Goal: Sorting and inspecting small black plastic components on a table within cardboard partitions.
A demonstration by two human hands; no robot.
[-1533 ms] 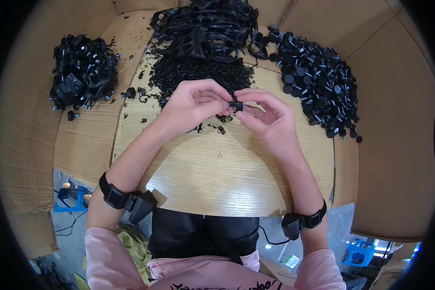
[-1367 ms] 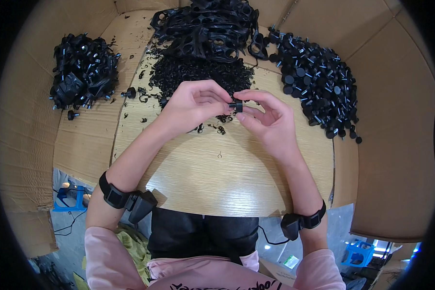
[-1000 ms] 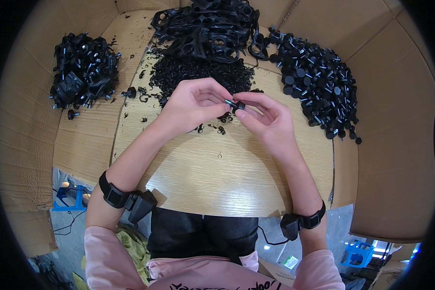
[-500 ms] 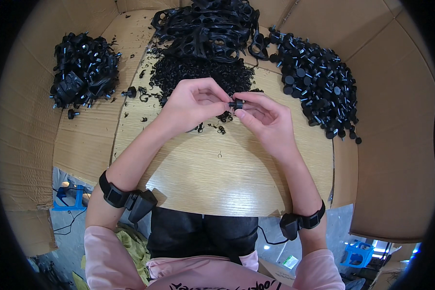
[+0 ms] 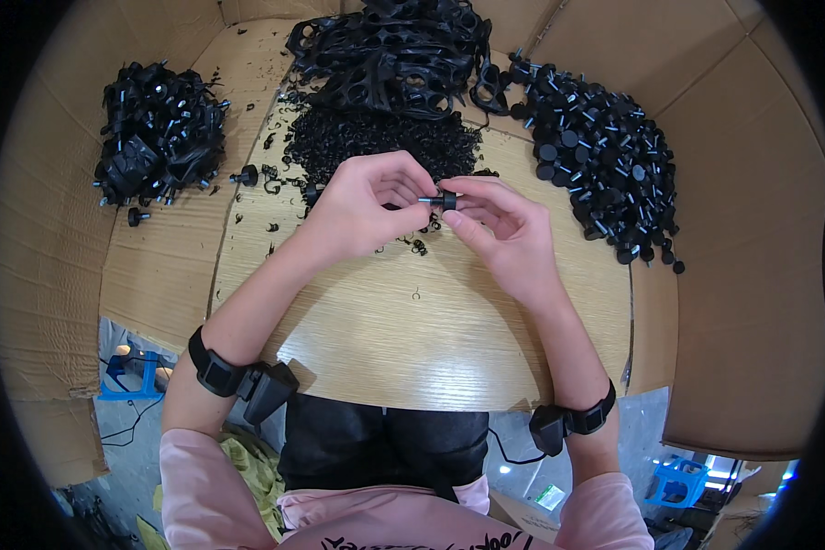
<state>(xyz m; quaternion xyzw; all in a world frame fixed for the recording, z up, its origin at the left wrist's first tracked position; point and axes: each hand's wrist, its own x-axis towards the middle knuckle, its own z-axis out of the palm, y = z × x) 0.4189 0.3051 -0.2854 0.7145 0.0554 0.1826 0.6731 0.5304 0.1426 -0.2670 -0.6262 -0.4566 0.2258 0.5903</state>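
Note:
A small black round-headed bolt (image 5: 447, 201) with a bright metal stud is held above the table's middle. My right hand (image 5: 513, 229) pinches its black head between thumb and fingertips. The stud points left, toward my left hand (image 5: 362, 206). My left thumb and forefinger are bent and slightly apart around the stud's tip; whether they touch it I cannot tell. Just behind both hands lies a heap of small black curled scraps (image 5: 385, 142). More black scraps lie under and near my fingers.
Black sheets with round holes (image 5: 394, 64) are piled at the back. Many black-headed bolts (image 5: 605, 160) form a heap at the right; another heap of black parts (image 5: 160, 133) stands at the left. Cardboard walls (image 5: 752, 229) surround the wooden table (image 5: 412, 348). Loose bolts (image 5: 137, 217) lie near the left heap.
My left fingertips have parted a little and moved slightly left and down, off the stud. More of the bare metal stud shows now. My right hand still holds the head.

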